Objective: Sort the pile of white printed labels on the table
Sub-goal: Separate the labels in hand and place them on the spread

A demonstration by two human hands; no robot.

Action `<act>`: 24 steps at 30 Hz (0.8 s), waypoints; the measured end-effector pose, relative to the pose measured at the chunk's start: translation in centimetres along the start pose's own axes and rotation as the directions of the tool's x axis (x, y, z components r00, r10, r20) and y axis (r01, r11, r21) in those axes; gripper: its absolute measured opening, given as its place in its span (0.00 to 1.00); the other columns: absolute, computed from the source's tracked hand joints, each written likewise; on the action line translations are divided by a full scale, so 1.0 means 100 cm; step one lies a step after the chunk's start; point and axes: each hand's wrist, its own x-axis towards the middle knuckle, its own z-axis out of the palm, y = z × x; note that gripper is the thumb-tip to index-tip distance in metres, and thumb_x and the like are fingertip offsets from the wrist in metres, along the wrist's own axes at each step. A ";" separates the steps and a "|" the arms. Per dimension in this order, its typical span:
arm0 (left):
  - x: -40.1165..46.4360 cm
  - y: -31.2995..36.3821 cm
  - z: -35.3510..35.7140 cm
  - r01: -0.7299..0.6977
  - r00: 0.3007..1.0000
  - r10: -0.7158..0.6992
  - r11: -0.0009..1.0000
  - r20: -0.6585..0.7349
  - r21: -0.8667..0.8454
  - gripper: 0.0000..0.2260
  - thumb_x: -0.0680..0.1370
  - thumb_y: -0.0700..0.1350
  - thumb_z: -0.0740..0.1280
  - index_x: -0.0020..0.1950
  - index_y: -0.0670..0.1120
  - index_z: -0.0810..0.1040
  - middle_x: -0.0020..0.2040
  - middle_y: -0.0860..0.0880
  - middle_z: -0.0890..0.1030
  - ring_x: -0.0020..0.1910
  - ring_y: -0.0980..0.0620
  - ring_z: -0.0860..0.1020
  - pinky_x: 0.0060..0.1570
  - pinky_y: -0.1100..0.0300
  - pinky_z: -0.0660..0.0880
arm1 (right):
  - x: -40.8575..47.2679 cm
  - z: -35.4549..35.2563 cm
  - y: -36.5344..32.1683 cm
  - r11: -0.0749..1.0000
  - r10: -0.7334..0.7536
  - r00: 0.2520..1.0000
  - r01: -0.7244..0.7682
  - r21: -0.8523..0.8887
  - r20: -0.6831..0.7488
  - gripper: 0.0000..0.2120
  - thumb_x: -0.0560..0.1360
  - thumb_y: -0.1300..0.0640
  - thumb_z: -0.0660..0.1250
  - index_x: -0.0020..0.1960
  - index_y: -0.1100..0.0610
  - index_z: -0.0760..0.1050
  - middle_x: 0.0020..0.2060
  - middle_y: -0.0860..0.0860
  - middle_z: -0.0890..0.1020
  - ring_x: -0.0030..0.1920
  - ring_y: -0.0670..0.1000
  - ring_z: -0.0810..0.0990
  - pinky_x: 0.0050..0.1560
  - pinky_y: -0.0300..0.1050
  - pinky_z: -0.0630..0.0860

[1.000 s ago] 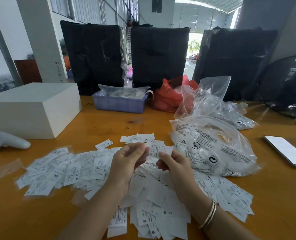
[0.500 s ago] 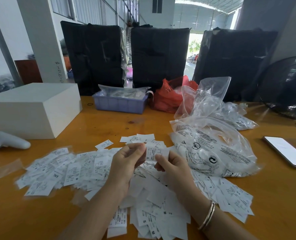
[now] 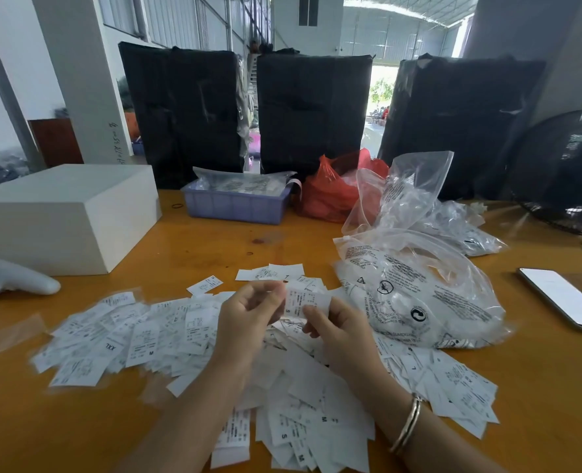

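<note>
Fingers [image 3: 276, 298] of my left hand [image 3: 248, 319] and right hand [image 3: 337, 327] pinch one white label [image 3: 304, 302] between them, raised just above the label pile [image 3: 187, 336] spread over the worktop [image 3: 214, 244], left of the clear bag [image 3: 419, 295].

Bright daylight pours in from an overexposed doorway [image 3: 383, 97] at twelve o'clock, washing out detail there. The wooden table [image 3: 214, 240] carries a soft sheen and only faint shadows. Wide-angle bending curves the pillars at nine and three o'clock. The labels [image 3: 88, 336] at eight o'clock look smeared and blurred.
</note>
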 end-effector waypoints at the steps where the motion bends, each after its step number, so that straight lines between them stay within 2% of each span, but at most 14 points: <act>1: 0.001 0.000 -0.001 -0.001 1.000 0.001 1.000 -0.010 -0.014 0.02 0.73 0.48 0.72 0.44 0.52 0.82 0.36 0.54 0.84 0.36 0.59 0.82 0.35 0.69 0.76 | 0.000 0.000 0.000 1.000 -0.003 1.000 0.003 0.002 0.009 0.08 0.75 0.56 0.68 0.38 0.56 0.78 0.29 0.45 0.81 0.32 0.45 0.78 0.35 0.44 0.75; 5: 0.001 -0.002 -0.001 -0.006 1.000 0.006 1.000 -0.001 0.000 0.01 0.75 0.47 0.71 0.44 0.51 0.82 0.34 0.56 0.83 0.33 0.61 0.81 0.33 0.71 0.75 | -0.002 -0.001 0.001 1.000 -0.007 1.000 0.007 -0.021 0.014 0.09 0.74 0.59 0.68 0.37 0.62 0.76 0.28 0.48 0.81 0.30 0.47 0.76 0.30 0.41 0.73; 8: -0.001 -0.003 0.001 -0.023 1.000 0.023 1.000 0.013 0.020 0.01 0.74 0.48 0.72 0.43 0.53 0.82 0.32 0.58 0.82 0.32 0.62 0.80 0.33 0.71 0.75 | -0.002 0.000 0.000 0.997 -0.022 1.000 0.021 -0.076 -0.014 0.12 0.74 0.58 0.68 0.38 0.67 0.74 0.31 0.57 0.81 0.28 0.46 0.74 0.27 0.36 0.69; 10: -0.001 -0.002 0.001 -0.043 0.999 0.041 0.998 0.032 0.036 0.02 0.74 0.49 0.71 0.44 0.52 0.82 0.32 0.57 0.82 0.33 0.61 0.80 0.33 0.71 0.75 | -0.002 0.000 0.000 0.994 -0.023 0.999 0.020 -0.110 -0.031 0.13 0.75 0.58 0.67 0.38 0.67 0.74 0.33 0.60 0.80 0.28 0.46 0.73 0.27 0.37 0.68; 12: -0.002 -0.001 0.002 -0.053 0.997 0.049 0.997 0.059 0.057 0.05 0.74 0.50 0.71 0.47 0.52 0.81 0.34 0.57 0.83 0.35 0.61 0.82 0.34 0.71 0.75 | -0.001 0.000 0.001 0.992 -0.006 0.998 -0.001 -0.124 -0.055 0.13 0.74 0.58 0.67 0.38 0.67 0.74 0.33 0.60 0.80 0.29 0.47 0.72 0.28 0.40 0.68; 14: -0.003 0.000 0.002 -0.044 0.995 0.038 0.997 0.096 0.063 0.06 0.74 0.51 0.70 0.49 0.52 0.80 0.37 0.58 0.84 0.37 0.61 0.82 0.34 0.72 0.75 | 0.000 -0.002 0.002 0.992 0.012 0.996 -0.023 -0.123 -0.088 0.12 0.74 0.59 0.67 0.35 0.65 0.73 0.31 0.57 0.80 0.28 0.46 0.73 0.28 0.38 0.68; 16: -0.003 0.000 0.001 -0.029 0.991 0.020 0.997 0.134 0.065 0.05 0.75 0.48 0.70 0.51 0.52 0.80 0.39 0.58 0.84 0.38 0.61 0.82 0.36 0.71 0.75 | 0.001 -0.004 0.003 0.992 0.017 0.994 -0.031 -0.124 -0.110 0.12 0.73 0.60 0.67 0.35 0.66 0.73 0.29 0.54 0.80 0.29 0.46 0.74 0.28 0.38 0.68; 18: -0.002 -0.002 0.001 -0.034 0.988 0.020 0.995 0.152 0.093 0.06 0.75 0.45 0.71 0.51 0.53 0.80 0.40 0.56 0.85 0.40 0.59 0.83 0.41 0.67 0.77 | 0.001 -0.005 0.003 0.993 0.007 0.994 -0.020 -0.119 -0.113 0.12 0.73 0.59 0.67 0.37 0.69 0.74 0.30 0.57 0.81 0.29 0.48 0.74 0.29 0.40 0.68; 20: -0.001 -0.004 0.000 -0.049 0.989 0.030 0.990 0.145 0.133 0.07 0.74 0.44 0.72 0.50 0.53 0.80 0.41 0.56 0.85 0.42 0.58 0.83 0.45 0.65 0.78 | 0.001 -0.004 0.003 0.991 -0.026 0.994 0.012 -0.134 -0.106 0.15 0.73 0.59 0.67 0.35 0.69 0.71 0.31 0.61 0.79 0.28 0.49 0.71 0.27 0.39 0.65; 24: 0.000 -0.006 -0.001 -0.070 0.990 0.048 0.984 0.136 0.161 0.06 0.73 0.45 0.73 0.47 0.54 0.80 0.40 0.58 0.84 0.41 0.59 0.83 0.40 0.68 0.77 | -0.001 -0.001 0.003 0.984 -0.081 0.994 0.068 -0.165 -0.070 0.17 0.73 0.58 0.68 0.33 0.68 0.67 0.30 0.65 0.75 0.26 0.46 0.66 0.24 0.36 0.61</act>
